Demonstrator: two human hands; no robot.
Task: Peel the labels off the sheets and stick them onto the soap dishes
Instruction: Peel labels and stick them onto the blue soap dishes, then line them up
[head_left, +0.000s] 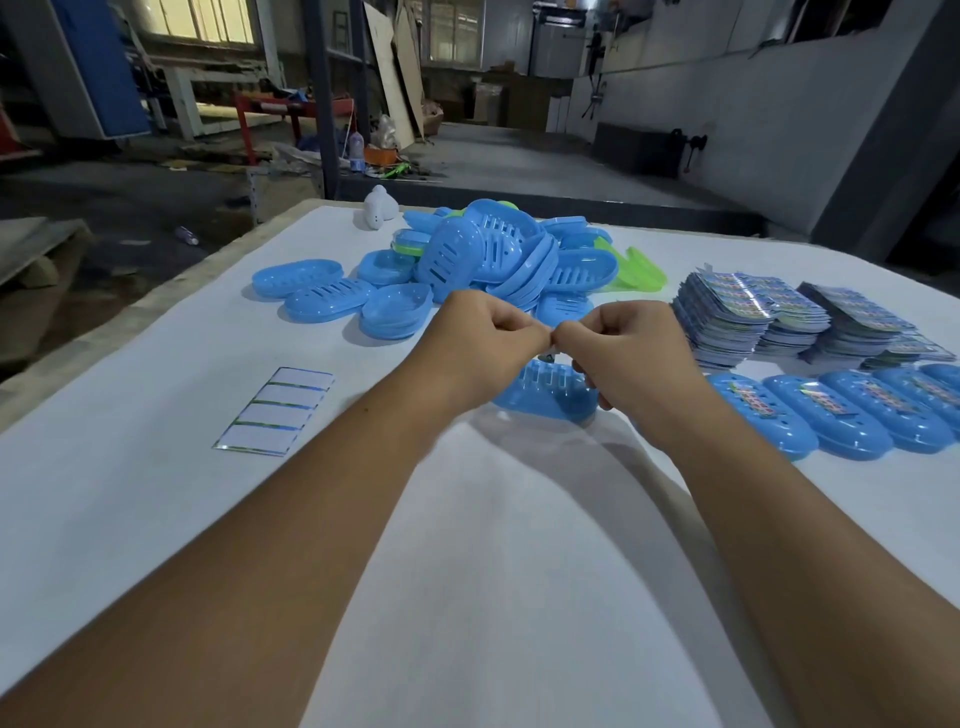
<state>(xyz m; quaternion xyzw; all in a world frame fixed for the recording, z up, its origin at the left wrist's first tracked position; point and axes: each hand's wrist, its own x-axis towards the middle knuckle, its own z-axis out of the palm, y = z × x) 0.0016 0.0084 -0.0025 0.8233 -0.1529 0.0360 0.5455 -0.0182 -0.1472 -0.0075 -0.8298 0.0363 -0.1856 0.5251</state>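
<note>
My left hand (480, 338) and my right hand (623, 348) meet fingertip to fingertip above a blue soap dish (545, 397) that lies on the white table. Both hands have curled fingers and pinch something small between them; only a sliver of a label (548, 357) shows below the fingertips. A heap of blue soap dishes (483, 260) lies behind the hands. Stacks of colourful label sheets (753, 306) sit at the right. A row of blue dishes with labels on them (831, 410) lies in front of those stacks.
A used backing sheet with its labels gone (278, 410) lies flat at the left. A few green dishes (641, 273) stick out of the heap. A white object (379, 208) stands near the table's far edge (727, 236). Beyond it is a workshop floor.
</note>
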